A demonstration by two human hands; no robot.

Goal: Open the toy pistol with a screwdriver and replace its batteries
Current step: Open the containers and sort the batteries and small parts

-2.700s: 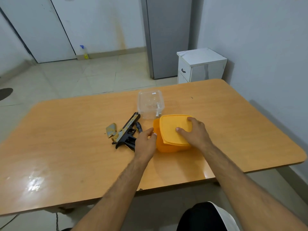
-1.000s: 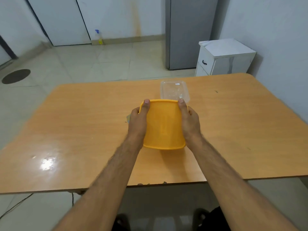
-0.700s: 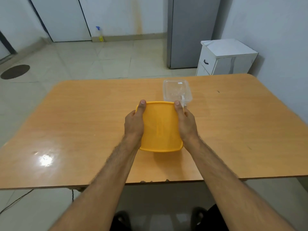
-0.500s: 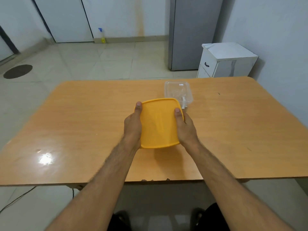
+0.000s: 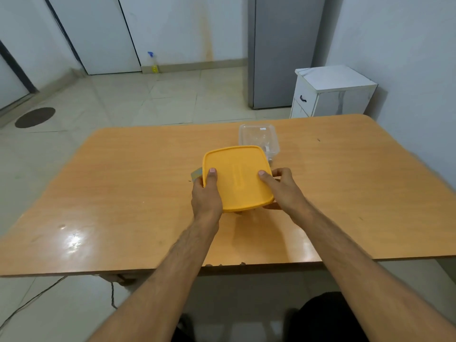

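Note:
I hold an orange lidded box [image 5: 237, 177] above the wooden table [image 5: 123, 193], its lid facing me. My left hand [image 5: 206, 196] grips its left side with the thumb on the lid. My right hand [image 5: 281, 187] grips its right side, thumb on top and fingers underneath. The toy pistol is hidden behind the box and my left hand; only a small tan piece [image 5: 196, 173] shows at the box's left edge. No screwdriver or batteries are visible.
A clear plastic container [image 5: 257, 138] stands on the table just beyond the orange box. Past the table are a white cabinet [image 5: 333, 92], a grey fridge [image 5: 281, 50], and a spray bottle [image 5: 153, 62] on the floor.
The orange box has been lifted off the table and pulled toward me in both hands. My thumbs have slid from the lid's far edge toward its middle, and the box now covers the pistol.

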